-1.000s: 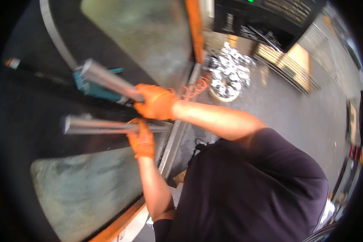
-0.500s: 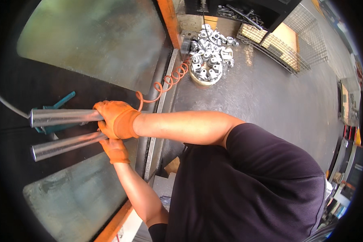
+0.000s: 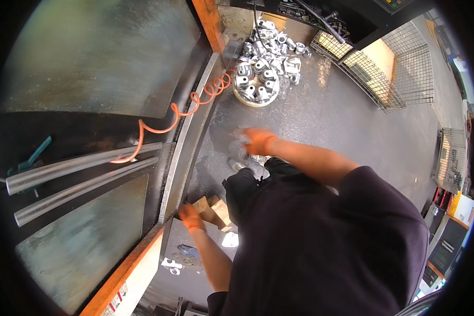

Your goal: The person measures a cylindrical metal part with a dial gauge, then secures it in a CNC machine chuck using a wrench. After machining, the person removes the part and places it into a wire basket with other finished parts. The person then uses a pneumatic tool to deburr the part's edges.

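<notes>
Floor: grey workshop floor [image 3: 342,131] beside a dark machine surface [image 3: 89,126].
Two metal bars [image 3: 84,165]: released since the last view, side by side at the machine; handling step judged complete.
Coiled orange hose [image 3: 141,134]: across one bar.
Left hand [image 3: 190,216]: near a cardboard box [image 3: 222,211].
Right hand [image 3: 259,141]: above floor.
Fingers: blurred, no load visible; opening cannot be told.

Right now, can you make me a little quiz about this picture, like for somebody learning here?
1. How many long metal bars lie side by side?
2. True or false: the coiled hose is blue.
3. Which gloved hand is nearer the round tub of silvery parts, left or right?

Key:
1. Two.
2. False; it is orange.
3. Right; the right hand is nearer.
</notes>
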Motion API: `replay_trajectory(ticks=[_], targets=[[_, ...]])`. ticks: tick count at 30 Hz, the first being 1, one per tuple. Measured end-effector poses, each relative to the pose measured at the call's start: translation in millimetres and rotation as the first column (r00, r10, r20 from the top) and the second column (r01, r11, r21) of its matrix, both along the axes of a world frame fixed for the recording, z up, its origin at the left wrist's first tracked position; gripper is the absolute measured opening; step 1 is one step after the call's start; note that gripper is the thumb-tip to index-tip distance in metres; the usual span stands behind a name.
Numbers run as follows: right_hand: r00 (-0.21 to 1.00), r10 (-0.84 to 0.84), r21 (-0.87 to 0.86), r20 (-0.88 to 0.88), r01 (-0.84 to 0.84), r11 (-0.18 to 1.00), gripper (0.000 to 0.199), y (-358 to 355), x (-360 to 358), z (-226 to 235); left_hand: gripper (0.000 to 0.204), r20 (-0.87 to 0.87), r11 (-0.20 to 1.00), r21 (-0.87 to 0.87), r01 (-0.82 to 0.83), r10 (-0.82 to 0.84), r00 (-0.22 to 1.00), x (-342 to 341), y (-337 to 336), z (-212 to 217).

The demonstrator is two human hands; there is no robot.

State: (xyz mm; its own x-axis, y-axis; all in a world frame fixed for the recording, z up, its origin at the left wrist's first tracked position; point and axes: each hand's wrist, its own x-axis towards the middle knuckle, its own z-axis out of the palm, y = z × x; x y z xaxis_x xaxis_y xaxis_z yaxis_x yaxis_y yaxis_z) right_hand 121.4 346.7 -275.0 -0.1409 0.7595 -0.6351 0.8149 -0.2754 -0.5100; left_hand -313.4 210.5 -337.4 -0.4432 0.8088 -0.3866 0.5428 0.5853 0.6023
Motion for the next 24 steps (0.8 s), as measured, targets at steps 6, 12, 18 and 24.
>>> replay_trajectory(ticks=[6,12,18,24], targets=[[0.834,-0.225,-0.144,0.503,0.338,0.93,0.054,-107.6,196.6,-90.6,0.04,0.292,0.756,-0.564,0.332,-0.193,0.937,-34.0,-212.3,-152.5],[0.79,-0.122,-0.143,0.601,0.256,0.956,0.055,-57.4,261.4,-122.8,0.052,0.179,0.879,-0.442,-0.18,0.283,0.942,63.6,-216.2,-193.0],[0.836,-0.106,0.08,0.538,0.074,0.994,0.057,95.2,254.6,-181.1,0.057,0.018,0.954,-0.301,0.006,-0.001,1.0,224.3,2.7,-97.7],[0.775,0.269,-0.118,0.572,-0.247,0.962,0.056,186.8,268.5,-340.2,0.073,0.043,0.982,-0.175,0.075,-0.068,0.997,427.1,129.6,-186.6]])
